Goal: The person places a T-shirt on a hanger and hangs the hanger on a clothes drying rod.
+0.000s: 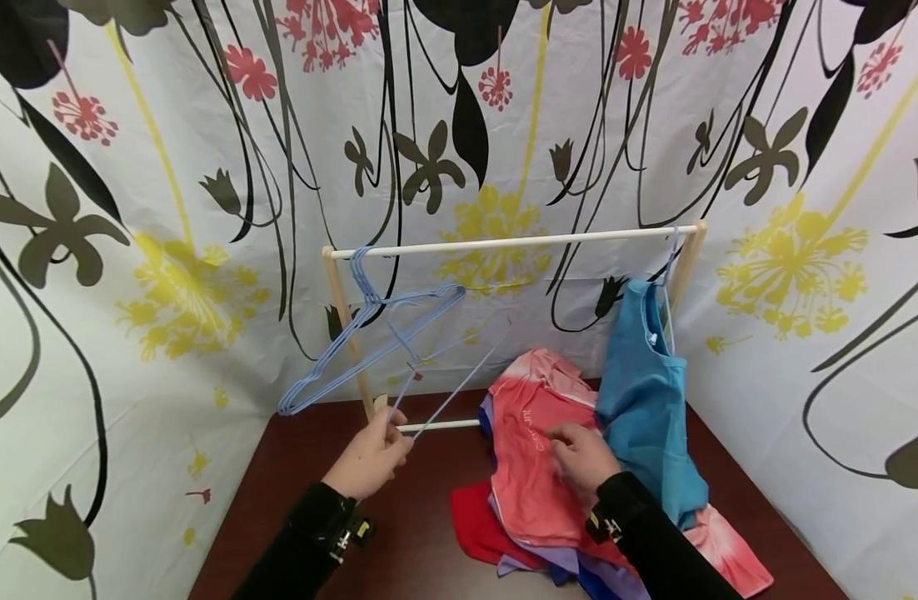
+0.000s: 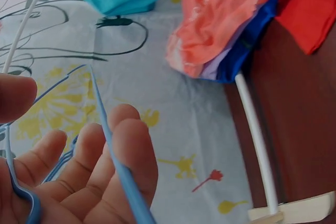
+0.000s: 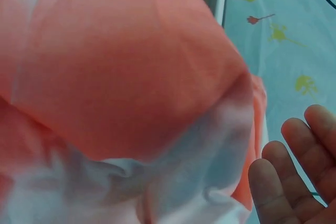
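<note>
Makeshift laundry-hanging booth
Flower-printed curtains (image 1: 167, 275) wall in a brown bench (image 1: 421, 533) carrying a small wooden clothes rack (image 1: 504, 243).

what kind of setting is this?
Likely a staged tabletop laundry-hanging setup: a small wooden garment rack on a brown table, a pile of shirts, and floral curtain backdrop all around.

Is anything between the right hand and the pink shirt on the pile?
Nothing visible does. The right hand already rests on the pink shirt, which lies on top of the pile; the hung blue shirt stays beside it.
</note>
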The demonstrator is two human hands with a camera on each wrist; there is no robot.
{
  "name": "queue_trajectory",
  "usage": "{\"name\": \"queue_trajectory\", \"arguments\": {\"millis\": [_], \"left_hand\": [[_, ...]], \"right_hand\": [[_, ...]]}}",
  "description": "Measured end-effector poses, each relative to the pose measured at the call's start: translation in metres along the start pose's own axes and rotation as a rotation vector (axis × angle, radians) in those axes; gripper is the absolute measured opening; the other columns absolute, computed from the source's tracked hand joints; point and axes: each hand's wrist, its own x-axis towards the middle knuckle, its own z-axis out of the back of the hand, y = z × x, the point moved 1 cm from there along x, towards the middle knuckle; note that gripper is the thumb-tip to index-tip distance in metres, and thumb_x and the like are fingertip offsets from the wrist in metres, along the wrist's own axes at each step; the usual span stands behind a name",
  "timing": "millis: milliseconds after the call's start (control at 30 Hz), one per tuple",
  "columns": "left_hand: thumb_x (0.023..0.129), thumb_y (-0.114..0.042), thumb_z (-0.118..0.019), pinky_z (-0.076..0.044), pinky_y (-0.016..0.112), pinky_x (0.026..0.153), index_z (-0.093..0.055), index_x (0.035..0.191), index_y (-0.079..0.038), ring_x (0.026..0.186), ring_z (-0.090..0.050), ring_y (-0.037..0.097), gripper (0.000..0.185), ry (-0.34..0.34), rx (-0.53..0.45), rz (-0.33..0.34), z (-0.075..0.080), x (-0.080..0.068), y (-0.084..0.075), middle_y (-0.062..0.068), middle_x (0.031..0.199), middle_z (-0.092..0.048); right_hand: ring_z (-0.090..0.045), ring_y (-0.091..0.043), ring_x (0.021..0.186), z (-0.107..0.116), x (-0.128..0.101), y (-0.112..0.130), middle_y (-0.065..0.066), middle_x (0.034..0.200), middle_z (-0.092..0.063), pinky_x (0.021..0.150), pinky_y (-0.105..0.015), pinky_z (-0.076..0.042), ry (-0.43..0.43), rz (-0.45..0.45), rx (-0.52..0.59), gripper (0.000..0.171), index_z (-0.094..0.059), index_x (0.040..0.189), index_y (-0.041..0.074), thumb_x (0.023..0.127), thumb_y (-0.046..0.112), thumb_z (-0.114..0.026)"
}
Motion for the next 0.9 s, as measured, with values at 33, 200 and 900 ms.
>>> {"name": "queue_trajectory", "arguments": {"millis": [33, 200, 900], "left_hand": [[0.104, -0.017, -0.057, -0.052, 0.037, 0.066, -0.044, 0.126, -0.01, 0.085, -0.063, 0.028, 0.027, 0.008, 0.004, -0.001, -0.003, -0.002, 0.003, 0.008, 0.095, -0.059], [0.103, -0.021, -0.059, -0.05, 0.038, 0.069, -0.047, 0.127, -0.008, 0.08, -0.06, 0.021, 0.03, 0.013, 0.087, 0.006, -0.015, -0.009, 0.015, 0.006, 0.094, -0.059], [0.1, -0.027, -0.063, -0.045, 0.037, 0.068, -0.048, 0.126, -0.007, 0.072, -0.055, 0.016, 0.036, -0.03, 0.206, 0.012, -0.04, -0.02, 0.029, 0.002, 0.089, -0.056]], "right_hand": [[-0.063, -0.018, 0.088, -0.002, 0.002, 0.0, -0.004, 0.112, -0.069, 0.087, -0.046, -0.052, 0.003, -0.001, -0.002, 0.026, -0.07, 0.123, 0.006, 0.1, 0.015, -0.06], [-0.064, -0.023, 0.101, -0.009, 0.017, 0.005, -0.008, 0.118, -0.068, 0.094, -0.049, -0.051, -0.004, 0.053, -0.035, 0.027, -0.07, 0.124, 0.006, 0.099, 0.013, -0.06], [-0.057, -0.034, 0.117, -0.066, 0.125, 0.039, -0.02, 0.126, -0.061, 0.096, -0.048, -0.047, 0.143, 0.176, -0.305, 0.036, -0.068, 0.128, 0.008, 0.093, 0.009, -0.061]]}}
